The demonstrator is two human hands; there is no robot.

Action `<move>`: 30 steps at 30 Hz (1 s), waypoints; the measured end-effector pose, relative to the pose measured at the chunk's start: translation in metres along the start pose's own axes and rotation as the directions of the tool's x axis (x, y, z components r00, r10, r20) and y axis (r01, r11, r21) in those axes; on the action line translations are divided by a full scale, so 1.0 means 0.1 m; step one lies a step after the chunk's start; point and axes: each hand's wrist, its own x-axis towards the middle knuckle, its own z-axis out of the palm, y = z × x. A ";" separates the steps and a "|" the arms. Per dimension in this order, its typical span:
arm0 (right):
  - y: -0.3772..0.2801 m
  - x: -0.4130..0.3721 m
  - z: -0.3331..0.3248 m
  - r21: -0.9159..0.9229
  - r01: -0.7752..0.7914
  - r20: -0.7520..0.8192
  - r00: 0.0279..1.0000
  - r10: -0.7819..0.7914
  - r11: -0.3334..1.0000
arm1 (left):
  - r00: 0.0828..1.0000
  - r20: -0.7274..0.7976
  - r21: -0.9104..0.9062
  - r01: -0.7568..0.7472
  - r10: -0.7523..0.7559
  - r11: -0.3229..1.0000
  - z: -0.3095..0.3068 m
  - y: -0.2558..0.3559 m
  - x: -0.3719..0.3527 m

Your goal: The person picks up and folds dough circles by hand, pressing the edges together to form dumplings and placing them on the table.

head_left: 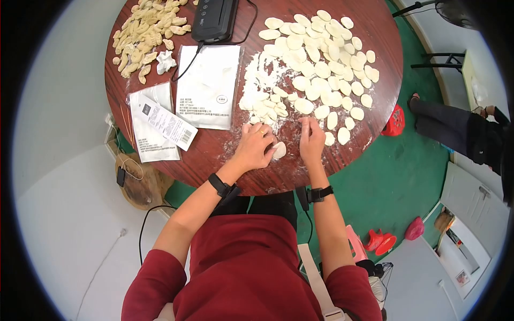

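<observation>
My left hand (255, 145) is curled over the near part of the table, thumb and forefinger at the edge of a small flat dough round (279, 150). The fingertips seem to pinch its left side. To its right, my right hand (311, 142) is closed, thumb against curled fingers; what it holds, if anything, is hidden. Just beyond both hands lie small dough pieces (267, 109) on a patch of white flour (257, 80). Many flattened dough wrappers (321, 69) spread across the right side, some overlapping, several close to my right hand.
The round wooden table (383, 32) also bears shaped dumplings (147, 32), a crumpled tissue (166, 62), a black device (214, 21) with a cable, and printed silvery bags (209, 80) with a label sheet (166, 124). Another person's legs (444, 125) and a red stool (395, 120) are at right.
</observation>
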 end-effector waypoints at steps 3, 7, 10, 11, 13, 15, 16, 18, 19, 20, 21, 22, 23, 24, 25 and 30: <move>0.07 -0.16 0.07 -0.170 0.244 -0.006 0.968 -0.249 0.955 | 0.979 -0.204 -0.025 -0.010 0.005 1.000 0.02 0.00 0.02; -0.01 -0.25 0.27 -0.321 0.332 -0.048 0.930 -0.365 0.887 | 0.905 -0.420 -0.111 0.014 -0.060 0.994 -0.01 -0.08 0.04; -0.06 -0.31 0.50 -0.489 0.260 -0.067 0.940 -0.334 0.832 | 0.844 -0.523 -0.182 0.026 -0.119 0.983 0.06 -0.18 0.08; -0.04 -0.34 0.61 -0.498 0.237 -0.095 0.941 -0.324 0.835 | 0.822 -0.556 -0.186 0.025 -0.126 0.982 0.11 -0.20 0.10; 0.00 -0.37 0.74 -0.529 0.246 -0.119 0.926 -0.358 0.812 | 0.812 -0.563 -0.202 0.045 -0.153 0.978 0.16 -0.21 0.11; 0.05 -0.38 0.79 -0.560 0.256 -0.140 0.908 -0.394 0.788 | 0.800 -0.571 -0.219 0.066 -0.183 0.974 0.19 -0.23 0.13; 0.09 -0.39 0.80 -0.574 0.266 -0.138 0.901 -0.412 0.775 | 0.800 -0.573 -0.210 0.064 -0.176 0.976 0.20 -0.24 0.13; 0.12 -0.42 0.80 -0.592 0.275 -0.129 0.896 -0.426 0.758 | 0.800 -0.573 -0.209 0.067 -0.178 0.976 0.24 -0.24 0.09; 0.12 -0.39 0.80 -0.603 0.267 -0.114 0.904 -0.412 0.752 | 0.802 -0.575 -0.178 0.071 -0.163 0.981 0.26 -0.25 0.10; 0.10 -0.36 0.79 -0.617 0.260 -0.102 0.909 -0.403 0.743 | 0.801 -0.580 -0.148 0.071 -0.145 0.986 0.27 -0.25 0.13; 0.09 -0.35 0.78 -0.598 0.236 -0.111 0.922 -0.371 0.766 | 0.796 -0.589 -0.153 0.062 -0.142 0.986 0.28 -0.23 0.14; 0.08 -0.34 0.75 -0.604 0.244 -0.112 0.917 -0.384 0.759 | 0.810 -0.569 -0.148 0.064 -0.138 0.987 0.27 -0.21 0.14; 0.07 -0.34 0.73 -0.572 0.229 -0.101 0.933 -0.345 0.788 | 0.823 -0.551 -0.139 0.070 -0.136 0.988 0.26 -0.20 0.13; 0.04 -0.33 0.73 -0.535 0.215 -0.089 0.947 -0.307 0.817 | 0.814 -0.566 -0.134 0.068 -0.132 0.989 0.26 -0.20 0.12; 0.00 -0.32 0.70 -0.491 0.232 -0.107 0.940 -0.323 0.840 | 0.802 -0.575 -0.189 0.061 -0.161 0.980 0.25 -0.21 0.12; 0.02 -0.32 0.58 -0.362 0.368 -0.087 0.901 -0.424 0.856 | 0.703 -0.583 -0.462 0.127 -0.408 0.878 0.30 -0.23 0.06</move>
